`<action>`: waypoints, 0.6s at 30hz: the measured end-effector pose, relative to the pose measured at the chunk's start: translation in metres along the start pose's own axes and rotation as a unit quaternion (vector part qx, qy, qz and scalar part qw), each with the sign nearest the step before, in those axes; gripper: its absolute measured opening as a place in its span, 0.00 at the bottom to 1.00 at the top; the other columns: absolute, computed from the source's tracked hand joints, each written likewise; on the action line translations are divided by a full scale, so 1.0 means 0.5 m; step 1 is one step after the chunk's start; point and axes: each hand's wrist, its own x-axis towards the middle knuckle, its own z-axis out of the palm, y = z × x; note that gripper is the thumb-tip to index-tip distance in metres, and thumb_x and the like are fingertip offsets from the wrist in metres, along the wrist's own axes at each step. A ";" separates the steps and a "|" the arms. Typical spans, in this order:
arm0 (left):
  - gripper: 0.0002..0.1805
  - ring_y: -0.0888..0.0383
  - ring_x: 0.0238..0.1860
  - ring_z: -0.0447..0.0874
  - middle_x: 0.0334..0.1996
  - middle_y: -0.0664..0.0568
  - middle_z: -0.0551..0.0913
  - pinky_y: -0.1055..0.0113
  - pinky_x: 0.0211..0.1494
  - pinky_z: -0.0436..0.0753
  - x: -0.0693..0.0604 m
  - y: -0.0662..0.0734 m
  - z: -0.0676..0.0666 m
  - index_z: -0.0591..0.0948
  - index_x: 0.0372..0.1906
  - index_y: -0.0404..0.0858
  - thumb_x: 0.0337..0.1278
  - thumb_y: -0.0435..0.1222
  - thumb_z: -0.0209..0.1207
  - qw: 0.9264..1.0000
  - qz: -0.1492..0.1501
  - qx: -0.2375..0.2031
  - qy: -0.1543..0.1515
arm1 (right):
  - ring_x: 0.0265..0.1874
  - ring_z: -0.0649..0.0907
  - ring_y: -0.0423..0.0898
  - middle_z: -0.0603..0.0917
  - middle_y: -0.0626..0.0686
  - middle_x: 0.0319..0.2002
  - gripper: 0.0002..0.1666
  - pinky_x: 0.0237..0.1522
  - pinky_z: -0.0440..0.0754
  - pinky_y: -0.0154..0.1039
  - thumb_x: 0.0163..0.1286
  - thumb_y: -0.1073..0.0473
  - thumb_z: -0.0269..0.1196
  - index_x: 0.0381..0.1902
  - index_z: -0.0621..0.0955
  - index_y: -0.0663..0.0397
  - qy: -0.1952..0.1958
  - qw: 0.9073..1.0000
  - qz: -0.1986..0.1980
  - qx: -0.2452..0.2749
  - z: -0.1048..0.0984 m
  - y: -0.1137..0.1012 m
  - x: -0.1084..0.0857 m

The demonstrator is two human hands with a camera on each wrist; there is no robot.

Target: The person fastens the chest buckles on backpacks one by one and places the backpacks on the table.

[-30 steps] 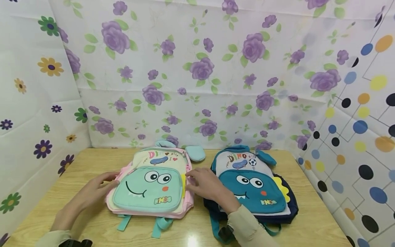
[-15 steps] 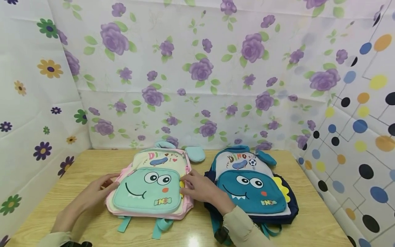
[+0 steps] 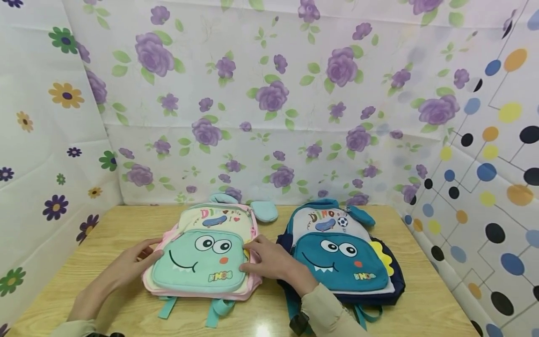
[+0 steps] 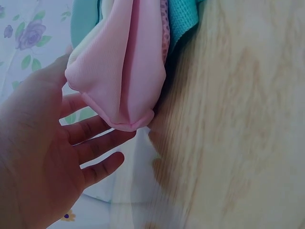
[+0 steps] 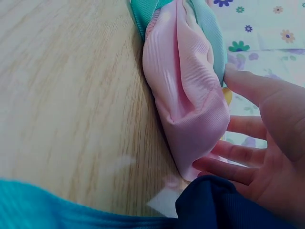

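A pink and cream backpack (image 3: pixel 219 220) with a mint front pocket (image 3: pixel 193 274), printed with a cartoon dinosaur, lies face up on the wooden table. At its left side rests my left hand (image 3: pixel 130 262), its fingers fairly straight along the pink side pocket (image 4: pixel 114 67) in the left wrist view. My right hand (image 3: pixel 269 257) touches the opposite side. In the right wrist view that thumb (image 5: pixel 243 81) meets the mint pocket's edge, and the other fingers (image 5: pixel 233 169) reach along the pink side (image 5: pixel 200 129). A yellow trim piece there is mostly covered by the right hand.
A second backpack (image 3: pixel 337 267), teal and navy, lies just right of the pink one, close under my right forearm. Straps (image 3: pixel 219 311) trail toward the table's front. Patterned cloth (image 3: pixel 273 93) stands behind and at both sides of the table (image 3: pixel 421 290).
My right hand has shifted slightly left, from the backpack's side onto the edge of the mint pocket. The left hand stays nearly in place.
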 end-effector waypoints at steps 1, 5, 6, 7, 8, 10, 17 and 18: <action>0.33 0.53 0.47 0.78 0.48 0.43 0.82 0.61 0.44 0.77 -0.002 0.001 0.001 0.68 0.71 0.39 0.73 0.55 0.50 1.000 0.002 0.001 0.002 | 0.60 0.76 0.46 0.70 0.49 0.69 0.40 0.62 0.76 0.48 0.64 0.27 0.60 0.69 0.74 0.35 0.000 1.000 0.000 0.000 0.001 0.000 0.000; 0.33 0.54 0.46 0.78 0.48 0.44 0.82 0.62 0.44 0.77 -0.003 0.004 0.001 0.69 0.71 0.38 0.72 0.55 0.51 1.000 0.006 0.003 0.010 | 0.61 0.76 0.47 0.70 0.50 0.69 0.40 0.63 0.75 0.48 0.64 0.27 0.60 0.68 0.74 0.36 0.002 1.000 -0.001 -0.003 0.004 -0.002 0.002; 0.34 0.54 0.46 0.78 0.47 0.44 0.82 0.62 0.44 0.77 -0.003 0.005 0.002 0.69 0.71 0.38 0.72 0.55 0.51 1.000 0.005 0.003 0.010 | 0.62 0.76 0.47 0.70 0.50 0.69 0.40 0.63 0.75 0.48 0.64 0.27 0.60 0.68 0.74 0.36 0.002 1.000 -0.001 -0.003 0.005 -0.002 0.003; 0.34 0.54 0.46 0.78 0.47 0.44 0.82 0.62 0.43 0.77 -0.004 0.006 0.002 0.68 0.71 0.38 0.71 0.55 0.51 1.000 0.006 0.002 0.009 | 0.62 0.76 0.47 0.70 0.50 0.69 0.40 0.63 0.75 0.48 0.64 0.27 0.60 0.68 0.74 0.37 0.002 1.000 -0.001 -0.004 0.006 -0.002 0.003; 0.34 0.54 0.45 0.78 0.47 0.44 0.82 0.62 0.43 0.77 -0.004 0.007 0.002 0.68 0.71 0.38 0.71 0.55 0.52 1.000 0.005 0.002 0.008 | 0.62 0.77 0.47 0.70 0.50 0.69 0.39 0.63 0.75 0.48 0.64 0.28 0.60 0.68 0.74 0.37 0.001 1.000 -0.002 -0.005 0.006 -0.003 0.003; 0.35 0.55 0.45 0.78 0.47 0.45 0.81 0.63 0.43 0.77 -0.003 0.009 0.002 0.68 0.71 0.38 0.71 0.56 0.52 1.000 0.001 0.001 0.004 | 0.61 0.77 0.47 0.71 0.50 0.69 0.39 0.62 0.76 0.48 0.64 0.28 0.61 0.68 0.75 0.37 0.001 1.000 -0.003 -0.008 0.007 -0.004 0.003; 0.39 0.56 0.44 0.78 0.48 0.45 0.80 0.63 0.43 0.76 0.000 0.014 -0.001 0.66 0.73 0.38 0.69 0.59 0.52 1.000 -0.016 0.005 -0.006 | 0.61 0.77 0.46 0.70 0.49 0.69 0.40 0.62 0.76 0.47 0.64 0.28 0.61 0.68 0.74 0.37 0.005 1.000 -0.004 -0.013 0.007 -0.009 0.003; 0.39 0.56 0.44 0.78 0.47 0.45 0.80 0.63 0.43 0.76 0.001 0.015 -0.002 0.66 0.73 0.37 0.68 0.59 0.52 1.000 -0.017 0.007 -0.006 | 0.60 0.77 0.46 0.71 0.49 0.69 0.40 0.62 0.76 0.46 0.64 0.28 0.61 0.68 0.74 0.37 0.006 1.000 -0.006 -0.013 0.007 -0.009 0.003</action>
